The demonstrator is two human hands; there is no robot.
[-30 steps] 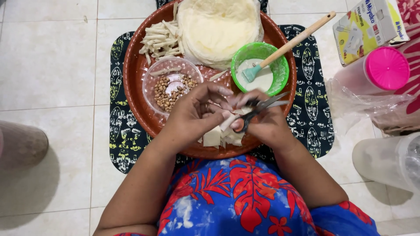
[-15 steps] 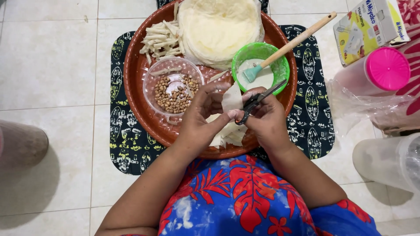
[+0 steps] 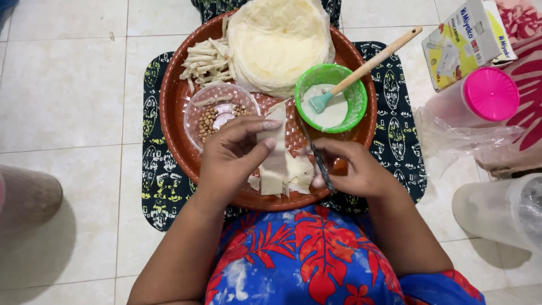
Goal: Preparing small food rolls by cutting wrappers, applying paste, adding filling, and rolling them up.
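Note:
My left hand (image 3: 234, 152) pinches a long pale strip of wrapper (image 3: 276, 148) and holds it upright over the round brown tray (image 3: 172, 121). My right hand (image 3: 353, 169) grips dark scissors (image 3: 320, 161) just right of the strip, blades pointing away from me. Cut pale pieces (image 3: 296, 175) lie on the tray under both hands. Behind them stand a green bowl of white paste (image 3: 331, 99) with a wooden-handled brush (image 3: 370, 63), a clear bowl of peanuts (image 3: 220, 116), a stack of round wrappers (image 3: 279, 42) and a heap of cut strips (image 3: 206, 62).
The tray rests on a black patterned mat (image 3: 161, 186) on pale floor tiles. At right are a carton (image 3: 466, 39), a pink-lidded jar (image 3: 488, 96), crumpled clear plastic (image 3: 457, 138) and a clear container (image 3: 499, 212). A grey object (image 3: 25, 195) lies at left.
The hands have drawn apart: the left now lifts one long strip up from the pile, and the right has pulled the scissors off to the right.

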